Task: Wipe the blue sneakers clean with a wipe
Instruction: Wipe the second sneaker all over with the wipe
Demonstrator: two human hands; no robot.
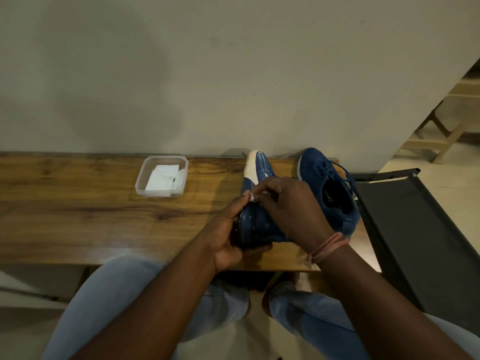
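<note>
Wooden bench (78,216): one blue sneaker (259,222) is gripped at its heel by left hand (228,240); a wipe (253,197) is pinched just beyond the curled fingers of right hand (288,203)

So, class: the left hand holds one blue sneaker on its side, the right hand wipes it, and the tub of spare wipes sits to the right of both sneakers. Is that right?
Not quite. The head view shows the tub to the left of both sneakers. The rest stands: the left hand holds the tilted sneaker while the right hand wipes it.
</note>
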